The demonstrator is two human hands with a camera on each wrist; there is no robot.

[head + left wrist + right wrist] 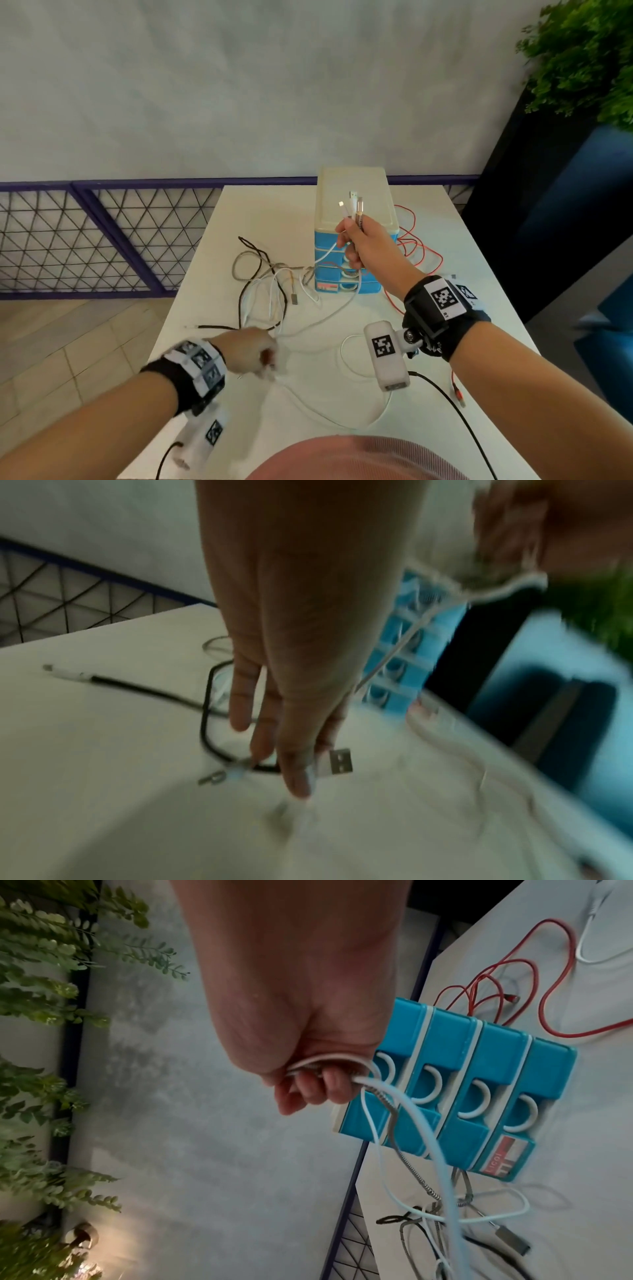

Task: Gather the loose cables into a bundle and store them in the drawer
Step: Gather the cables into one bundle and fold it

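My right hand (pixel 356 243) is raised in front of the blue drawer unit (pixel 329 253), gripping the cable ends (pixel 352 205); their plugs stick up above the fist. In the right wrist view the right hand (pixel 308 1053) is curled round white and braided cables (pixel 411 1123) that hang to the table. A tangle of loose cables (pixel 270 284) lies left of the drawers. My left hand (pixel 253 349) is low over the table, blurred. The left wrist view shows the left hand (pixel 301 723) pinching a white cable's USB plug (pixel 341 761). All drawers look closed.
A red cable (pixel 421 246) lies in loops right of and behind the drawer unit (pixel 479 1069). The white table (pixel 260 212) ends at a purple mesh railing (pixel 102 240) on the left. A dark planter with green plants (pixel 582 61) stands at the right.
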